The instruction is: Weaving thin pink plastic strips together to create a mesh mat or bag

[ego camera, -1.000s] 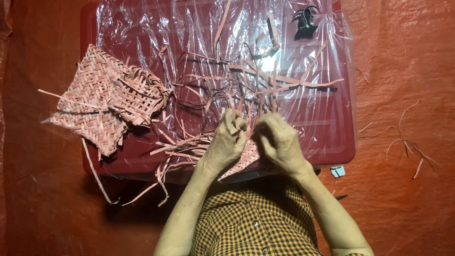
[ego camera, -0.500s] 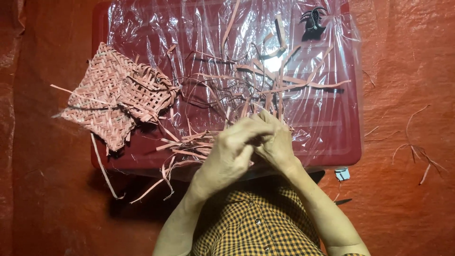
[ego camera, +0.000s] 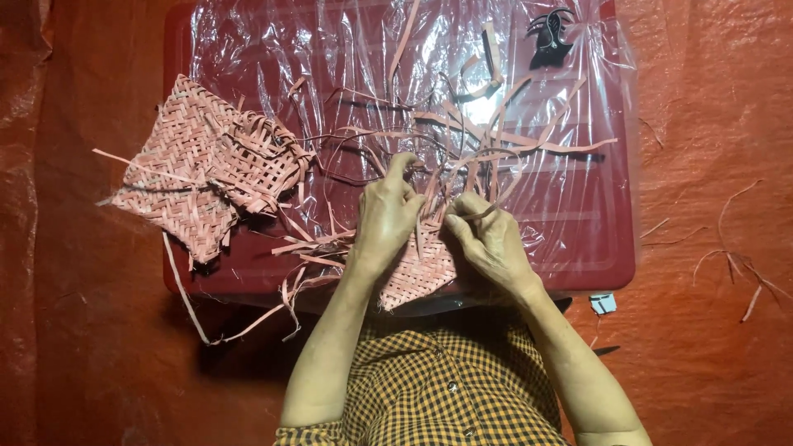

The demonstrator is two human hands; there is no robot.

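Resting on a plastic-covered red board (ego camera: pixel 248 49), a small woven piece (ego camera: pixel 417 277) is held by both hands; the left hand (ego camera: pixel 387 216) is closed over its upper edge, fingers pinching a strip; the right hand (ego camera: pixel 489 248) grips loose strips (ego camera: pixel 496 144); a finished woven mat (ego camera: pixel 198 169) lies well to the left.

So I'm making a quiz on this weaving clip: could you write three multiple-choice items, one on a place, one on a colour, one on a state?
1. Where is the black clip?
A. the tray's far right corner
B. on the finished woven pieces
C. in the left hand

2. What colour is the tray?
A. blue
B. red
C. white

3. What are both hands doing?
A. resting empty
B. gripping strips
C. holding scissors

Answers: 1 A, it lies at the top right on the plastic sheet. 2 B, its rim shows red. 3 B, the left hand and right hand pinch strips of the small woven piece.
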